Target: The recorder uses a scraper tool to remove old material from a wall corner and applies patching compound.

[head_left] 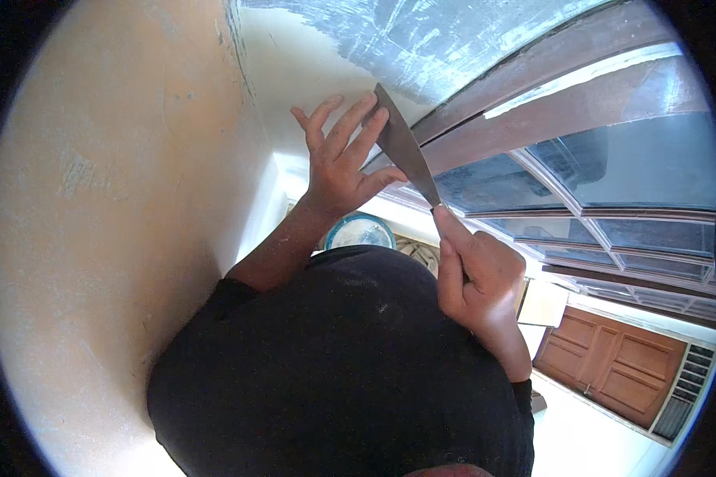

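Note:
My right hand (481, 274) is closed around the handle of a putty knife, which is mostly hidden in the fist. The knife's wide grey metal blade (403, 141) points up and away, close to the wall ahead. My left hand (340, 163) has its fingers spread, with the index and middle fingertips at the blade's left edge and the thumb near its lower part. Past the hands, the wall has a smooth cream patch (286, 67) below a rough, scraped blue-grey area (406, 40).
A worn peach-coloured wall (111, 199) runs along my left side. On the right are a brown window frame (565, 103) and dark glass panes (636, 163). A round blue-rimmed bucket (391, 230) is below; a wooden door (612, 362) stands at lower right.

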A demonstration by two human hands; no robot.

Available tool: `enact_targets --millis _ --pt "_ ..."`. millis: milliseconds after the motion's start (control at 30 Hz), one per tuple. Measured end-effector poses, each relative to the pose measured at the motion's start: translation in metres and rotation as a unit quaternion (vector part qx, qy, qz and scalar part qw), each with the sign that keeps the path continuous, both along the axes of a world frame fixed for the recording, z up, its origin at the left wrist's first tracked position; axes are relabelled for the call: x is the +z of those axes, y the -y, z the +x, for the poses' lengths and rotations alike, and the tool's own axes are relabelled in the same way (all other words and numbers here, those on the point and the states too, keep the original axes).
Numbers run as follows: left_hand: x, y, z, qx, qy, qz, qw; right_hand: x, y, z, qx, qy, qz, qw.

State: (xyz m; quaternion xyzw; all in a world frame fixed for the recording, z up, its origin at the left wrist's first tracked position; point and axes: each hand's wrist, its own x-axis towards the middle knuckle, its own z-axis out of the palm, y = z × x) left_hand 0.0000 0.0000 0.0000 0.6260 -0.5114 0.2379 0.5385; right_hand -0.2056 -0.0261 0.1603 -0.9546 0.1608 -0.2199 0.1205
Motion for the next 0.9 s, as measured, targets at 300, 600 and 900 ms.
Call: enact_targets --millis 300,600,900 --pt "0.004 -0.004 0.007 -0.021 -0.035 -0.023 0.999 0.0 -0.005 0.008 -0.001 0.012 -0.004 1.0" --pt "0.005 -0.003 0.0 -0.01 -0.02 0.013 1.0 -0.001 -0.002 0.001 0.007 0.015 -0.024 1.0" --pt "0.002 -0.001 0.001 -0.03 -0.061 -0.032 0.997 -0.002 -0.004 0.007 0.013 0.008 -0.033 0.999"
